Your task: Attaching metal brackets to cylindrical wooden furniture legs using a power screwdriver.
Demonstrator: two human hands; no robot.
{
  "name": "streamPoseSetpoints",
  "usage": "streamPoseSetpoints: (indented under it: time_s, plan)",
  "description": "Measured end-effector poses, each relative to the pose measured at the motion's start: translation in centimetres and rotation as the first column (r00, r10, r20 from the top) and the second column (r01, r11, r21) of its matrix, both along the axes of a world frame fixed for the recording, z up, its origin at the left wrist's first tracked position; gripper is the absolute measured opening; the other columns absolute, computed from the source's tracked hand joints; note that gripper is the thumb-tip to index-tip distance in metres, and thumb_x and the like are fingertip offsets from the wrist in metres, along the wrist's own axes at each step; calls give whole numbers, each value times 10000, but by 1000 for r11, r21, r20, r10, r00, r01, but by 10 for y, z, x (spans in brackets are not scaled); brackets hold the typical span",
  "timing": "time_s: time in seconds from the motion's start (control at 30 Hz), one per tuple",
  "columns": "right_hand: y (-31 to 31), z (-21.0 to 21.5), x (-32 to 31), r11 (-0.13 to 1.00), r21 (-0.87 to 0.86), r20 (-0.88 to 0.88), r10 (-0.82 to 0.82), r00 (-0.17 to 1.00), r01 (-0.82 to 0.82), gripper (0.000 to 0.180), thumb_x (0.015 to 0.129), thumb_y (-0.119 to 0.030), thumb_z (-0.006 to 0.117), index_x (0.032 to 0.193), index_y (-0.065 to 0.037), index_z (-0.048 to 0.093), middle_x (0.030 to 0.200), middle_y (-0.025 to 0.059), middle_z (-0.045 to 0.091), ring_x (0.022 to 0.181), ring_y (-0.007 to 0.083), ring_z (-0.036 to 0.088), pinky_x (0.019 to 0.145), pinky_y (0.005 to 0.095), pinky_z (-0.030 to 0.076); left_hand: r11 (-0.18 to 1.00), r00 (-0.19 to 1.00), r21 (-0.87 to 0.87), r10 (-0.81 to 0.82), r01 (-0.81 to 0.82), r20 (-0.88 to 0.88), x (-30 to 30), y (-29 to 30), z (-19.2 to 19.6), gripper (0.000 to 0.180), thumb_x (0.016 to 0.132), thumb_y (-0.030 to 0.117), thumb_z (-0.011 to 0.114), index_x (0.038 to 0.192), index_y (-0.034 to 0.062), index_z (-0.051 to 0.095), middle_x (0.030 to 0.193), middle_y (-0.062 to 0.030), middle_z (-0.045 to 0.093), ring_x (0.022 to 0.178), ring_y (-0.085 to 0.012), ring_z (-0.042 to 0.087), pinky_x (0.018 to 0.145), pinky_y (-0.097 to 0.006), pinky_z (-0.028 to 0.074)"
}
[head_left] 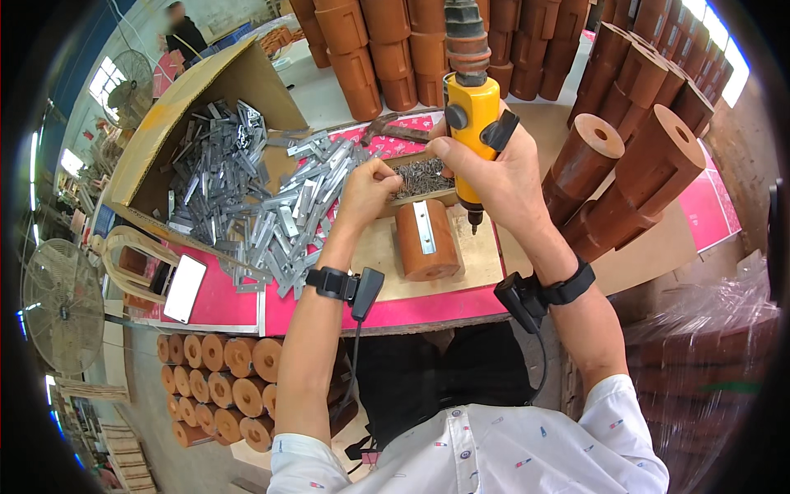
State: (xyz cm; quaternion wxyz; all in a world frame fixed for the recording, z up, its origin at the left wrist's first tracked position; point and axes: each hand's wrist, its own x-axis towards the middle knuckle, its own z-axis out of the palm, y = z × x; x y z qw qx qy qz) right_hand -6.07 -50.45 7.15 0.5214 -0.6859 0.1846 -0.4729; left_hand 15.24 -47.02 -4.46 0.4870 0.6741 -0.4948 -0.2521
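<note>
Head view. The wooden block [445, 239] lies on its side on a pale board [481, 267] upon the table [461, 303], central and nearest me, a metal strip [425, 228] along its upper face. I assess it as solid, stiff and fairly heavy, liable to roll; hold is best taken around its curved flanks, clear of the strip. The strip itself I judge light, rigid and smooth enough to slip.

The yellow power driver [467, 169] stands roughly upright, bit downward, just right of the block. I expect a hard, weighty body, best gripped around its middle.

My right hand [512, 169] is wrapped about that body, fingers closed, thumb across its left side; the forearm reaches in from near right. My left hand [372, 191] is at the left edge of the fastener tray [422, 177], wrist bent, palm turned inward, thumb and forefinger drawn together. Whether they pinch a fastener, I cannot tell.
</note>
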Motion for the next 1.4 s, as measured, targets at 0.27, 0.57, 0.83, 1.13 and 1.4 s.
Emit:
streamPoseSetpoints:
  time_s: [0.27,0.57,0.83,1.13,1.4]
  plan:
    - [-1,0,3,999,7,16,41,999,-42,315,813,-138,726,1058,-11,574,921,20,641,858,76,584,794,256,484,996,943,84,30,-3,-331,-15,50,15,83,807,42,670,836,3,602,757,-72,668,682,-128,630,654,-253,513]
    - [0,3,11,998,-31,32,46,998,-45,301,815,-167,728,1034,-20,583,891,14,630,833,71,577,772,259,481,997,884,-81,-35,-3,-466,-32,87,6,144,874,20,645,1013,-11,658,895,-77,692,779,-141,647,748,-280,524]
    - [2,9,20,996,-24,57,87,995,-86,297,800,-172,734,1008,-24,582,864,8,626,794,70,571,737,254,479,986,913,-167,-92,27,-399,-51,94,5,210,875,15,652,1081,10,690,958,-53,688,865,-132,652,801,-256,519]
    - [6,12,41,993,-24,209,115,971,-112,281,792,-152,733,982,-21,572,847,0,628,762,60,567,694,245,482,985,936,-156,18,-77,-352,-71,91,14,302,858,-34,652,1158,-10,632,995,-60,659,941,-119,626,843,-257,511]
    - [11,13,50,995,-35,289,104,952,-98,283,799,-167,733,974,-21,566,840,-3,629,761,62,570,695,251,485,981,941,-192,-36,-31,-337,-77,87,12,392,861,-34,647,1243,2,566,1011,-64,667,939,-116,630,851,-251,500]
